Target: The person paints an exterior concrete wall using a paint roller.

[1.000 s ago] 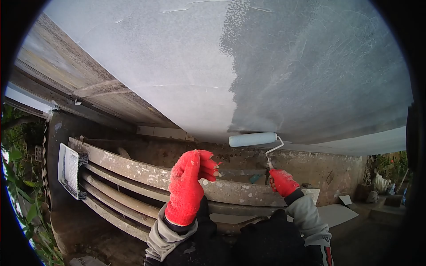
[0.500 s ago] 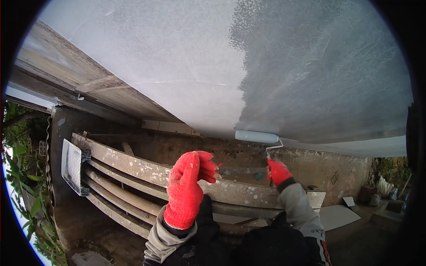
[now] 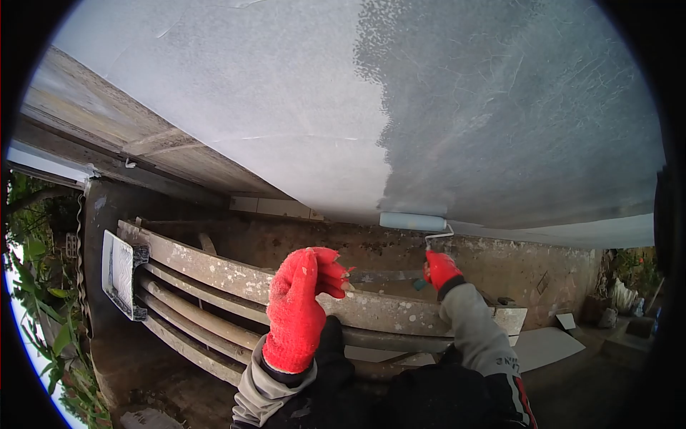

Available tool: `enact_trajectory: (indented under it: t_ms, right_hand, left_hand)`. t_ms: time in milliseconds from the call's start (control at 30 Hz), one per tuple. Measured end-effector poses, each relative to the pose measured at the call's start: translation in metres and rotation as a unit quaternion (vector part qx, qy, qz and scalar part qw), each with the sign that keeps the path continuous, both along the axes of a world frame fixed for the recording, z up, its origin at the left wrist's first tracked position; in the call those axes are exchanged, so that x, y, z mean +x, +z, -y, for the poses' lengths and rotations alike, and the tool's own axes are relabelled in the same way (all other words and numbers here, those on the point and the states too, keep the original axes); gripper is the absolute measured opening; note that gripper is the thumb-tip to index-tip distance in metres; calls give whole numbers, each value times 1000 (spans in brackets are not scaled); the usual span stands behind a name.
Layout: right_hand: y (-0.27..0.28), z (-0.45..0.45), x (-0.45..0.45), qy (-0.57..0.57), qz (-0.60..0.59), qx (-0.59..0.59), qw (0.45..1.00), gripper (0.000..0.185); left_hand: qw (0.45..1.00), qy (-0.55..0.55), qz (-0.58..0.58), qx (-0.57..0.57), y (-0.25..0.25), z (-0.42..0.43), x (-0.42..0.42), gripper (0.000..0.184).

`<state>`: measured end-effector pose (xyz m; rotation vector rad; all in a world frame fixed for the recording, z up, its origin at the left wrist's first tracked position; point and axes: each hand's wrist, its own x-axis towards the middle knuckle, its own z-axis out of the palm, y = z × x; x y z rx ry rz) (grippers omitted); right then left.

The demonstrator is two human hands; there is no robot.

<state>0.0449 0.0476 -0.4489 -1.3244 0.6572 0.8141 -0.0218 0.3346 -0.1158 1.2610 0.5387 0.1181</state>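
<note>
A paint roller [image 3: 412, 221] with a pale blue sleeve lies against the lower edge of a large wall surface [image 3: 286, 107], pale on the left and darker grey, wet-looking, on the right. My right hand [image 3: 441, 270], in a red glove, is closed around the roller's handle. My left hand [image 3: 304, 307], also in a red glove with bare fingertips, is raised over the planks with its fingers curled together; whatever it may hold is hidden. A paint tray [image 3: 123, 275] with grey-white paint sits at the left end of the planks.
Long paint-spotted wooden planks [image 3: 207, 268] run across below the wall. White flat pieces [image 3: 547, 349] lie at the lower right. Green plants [image 3: 61, 314] stand at the far left, and a brown lower wall [image 3: 500, 268] stands behind the planks.
My right hand and the roller's handle have shifted slightly left. The roller stays by the wall's lower edge. My left hand keeps its curled pose, and the view has shifted a little.
</note>
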Motion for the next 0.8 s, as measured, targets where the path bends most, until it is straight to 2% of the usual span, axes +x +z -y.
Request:
enact_trajectory:
  t_ms: [33, 100, 133, 267, 367, 433, 567, 633, 700, 767, 800]
  right_hand:
    - [25, 2, -1, 0, -1, -2, 1000, 39]
    - [83, 5, -8, -83, -127, -14, 988, 31]
    - [93, 7, -14, -90, -113, -12, 990, 33]
    - [45, 2, 0, -103, -96, 4, 990, 33]
    - [-12, -9, 13, -50, -38, 33, 997, 33]
    - [-26, -16, 17, -17, -50, -49, 997, 33]
    - [28, 10, -2, -66, -39, 39, 996, 33]
    - [70, 16, -9, -80, -128, 8, 989, 34]
    - [59, 19, -11, -90, -129, 20, 987, 34]
    - [43, 9, -1, -54, -70, -1, 996, 33]
    - [15, 7, 5, -58, -65, 1, 996, 33]
  left_hand:
    - [1000, 1, 3, -1, 0, 0, 1, 36]
    - [1000, 1, -6, -6, -2, 3, 5, 36]
    - [1000, 0, -12, -8, -3, 4, 6, 36]
    - [999, -36, 15, -37, -8, 4, 5, 35]
    - [999, -26, 9, -27, -3, 3, 2, 36]
    - [1000, -10, 14, -22, -2, 2, 1, 36]
    - [999, -17, 17, -32, -4, 3, 4, 36]
    - [1000, -13, -14, -14, -3, 10, 8, 37]
    - [999, -22, -13, -21, -5, 13, 7, 37]
    - [999, -36, 0, -23, -4, 14, 8, 37]
    - [999, -39, 3, -29, -4, 12, 5, 36]
